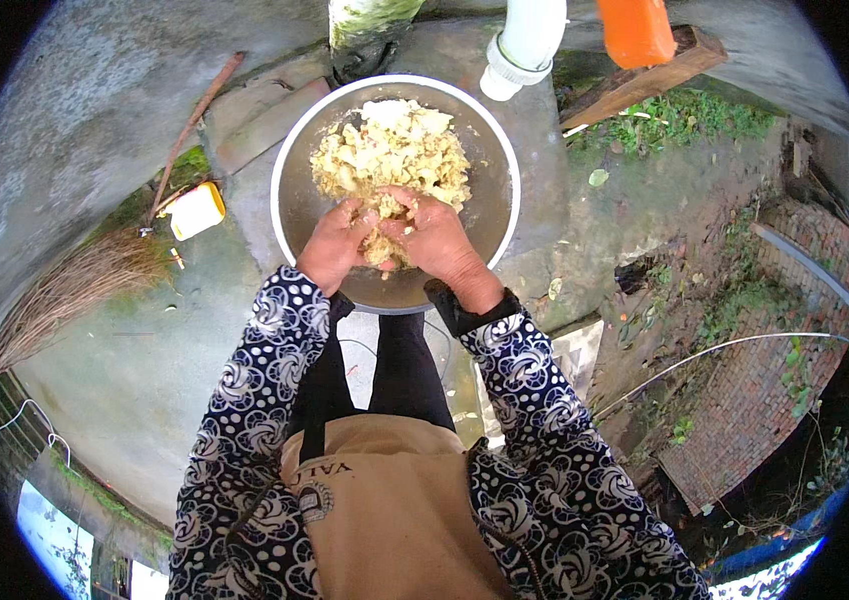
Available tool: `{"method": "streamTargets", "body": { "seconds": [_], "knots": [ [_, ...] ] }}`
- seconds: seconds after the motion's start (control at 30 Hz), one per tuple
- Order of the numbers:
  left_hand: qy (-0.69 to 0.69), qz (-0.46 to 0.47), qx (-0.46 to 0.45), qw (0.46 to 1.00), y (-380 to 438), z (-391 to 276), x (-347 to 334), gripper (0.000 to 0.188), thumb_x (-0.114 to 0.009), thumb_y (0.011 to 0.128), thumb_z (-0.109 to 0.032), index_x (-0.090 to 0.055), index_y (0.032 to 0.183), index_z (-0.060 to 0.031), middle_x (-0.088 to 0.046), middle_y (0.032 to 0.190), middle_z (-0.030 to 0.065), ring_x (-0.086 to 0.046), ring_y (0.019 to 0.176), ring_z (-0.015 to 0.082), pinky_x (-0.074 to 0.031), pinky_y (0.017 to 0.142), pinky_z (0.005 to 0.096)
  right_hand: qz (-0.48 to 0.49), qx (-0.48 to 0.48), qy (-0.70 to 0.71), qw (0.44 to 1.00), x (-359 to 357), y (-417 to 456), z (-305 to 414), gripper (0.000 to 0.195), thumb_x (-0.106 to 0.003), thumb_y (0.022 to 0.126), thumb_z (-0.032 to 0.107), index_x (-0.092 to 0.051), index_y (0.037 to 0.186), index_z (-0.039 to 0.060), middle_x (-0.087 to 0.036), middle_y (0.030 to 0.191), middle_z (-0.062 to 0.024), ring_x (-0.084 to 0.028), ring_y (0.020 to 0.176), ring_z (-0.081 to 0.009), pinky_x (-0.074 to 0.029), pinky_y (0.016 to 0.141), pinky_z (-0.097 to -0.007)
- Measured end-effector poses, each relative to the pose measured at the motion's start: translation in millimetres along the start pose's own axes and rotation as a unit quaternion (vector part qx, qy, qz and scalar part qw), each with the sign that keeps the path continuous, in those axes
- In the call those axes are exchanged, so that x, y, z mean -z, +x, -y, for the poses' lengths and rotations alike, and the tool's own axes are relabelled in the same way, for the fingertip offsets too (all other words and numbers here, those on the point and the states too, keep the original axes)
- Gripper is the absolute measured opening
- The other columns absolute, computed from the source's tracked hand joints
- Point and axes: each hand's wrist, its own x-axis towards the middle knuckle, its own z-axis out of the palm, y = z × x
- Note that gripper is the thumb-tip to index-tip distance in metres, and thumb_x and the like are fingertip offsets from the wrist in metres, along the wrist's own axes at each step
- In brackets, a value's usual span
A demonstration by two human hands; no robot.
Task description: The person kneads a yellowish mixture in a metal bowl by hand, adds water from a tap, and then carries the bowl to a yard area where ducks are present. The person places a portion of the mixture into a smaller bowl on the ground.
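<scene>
A wide metal basin (496,157) with a pale rim stands before me, and a heap of yellowish crumbly food mash (402,150) fills much of its upper part. Over the near side of the basin, my left hand (338,240) is half curled at the lower left of the heap. Opposite it, my right hand (436,236) bends its fingers inward. Between the two hands lies a smaller clump of the mash (379,247), which both hold, with bits stuck to the fingers. Some fingertips are hidden by the mash.
White plastic pipe (526,45) and a mossy post (372,26) stand beyond the basin. An orange object (636,30) hangs near a wooden beam (642,79). At left are a twig broom (79,277) and a yellow-and-white container (198,211). Plants and brickwork (747,405) lie at right.
</scene>
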Motion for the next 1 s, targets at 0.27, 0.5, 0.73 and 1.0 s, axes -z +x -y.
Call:
{"method": "streamTargets", "body": {
  "seconds": [0.27,0.5,0.73,1.0],
  "knots": [
    [0.121,-0.026,-0.066,0.990,7.7,6.5,6.1,0.030,-0.047,0.083,-0.002,-0.051,0.111,0.0053,-0.060,0.095,0.0112,-0.058,0.079,0.0127,-0.051,0.061,0.0246,-0.005,0.076,-0.010,0.997,-1.4,2.6,1.1,0.037,-0.060,0.072,0.004,-0.059,0.109,0.0104,-0.062,0.088,-0.0169,-0.062,0.078,-0.0287,-0.050,0.070,-0.0333],
    [0.155,-0.116,-0.072,0.978,18.0,3.7,3.0,0.027,-0.047,0.081,0.001,-0.059,0.106,0.0022,-0.065,0.086,0.0094,-0.059,0.077,0.0132,-0.048,0.071,0.0250,-0.034,0.059,-0.039,0.997,9.1,8.5,10.1,0.033,-0.060,0.070,0.001,-0.061,0.102,0.0111,-0.061,0.092,-0.0164,-0.061,0.084,-0.0301,-0.049,0.074,-0.0349],
    [0.089,-0.232,-0.020,0.968,29.7,-14.9,15.7,0.073,-0.052,0.084,-0.014,-0.008,0.142,-0.0113,-0.045,0.129,0.0150,-0.048,0.112,0.0233,-0.040,0.093,0.0348,-0.030,0.034,-0.168,0.985,55.7,53.4,-25.4,0.066,-0.069,0.072,0.024,-0.040,0.128,0.0053,-0.042,0.131,-0.0199,-0.038,0.124,-0.0294,-0.029,0.104,-0.0341],
    [-0.136,-0.086,0.063,0.985,91.4,13.3,22.3,0.119,-0.074,0.066,-0.048,0.012,0.140,-0.0155,-0.005,0.146,0.0185,-0.019,0.130,0.0404,-0.025,0.094,0.0655,0.198,-0.052,-0.305,0.930,-0.7,104.6,-16.6,0.083,-0.070,0.065,0.046,-0.041,0.126,-0.0028,-0.043,0.129,-0.0227,-0.040,0.120,-0.0352,-0.032,0.102,-0.0342]
  ]
}}
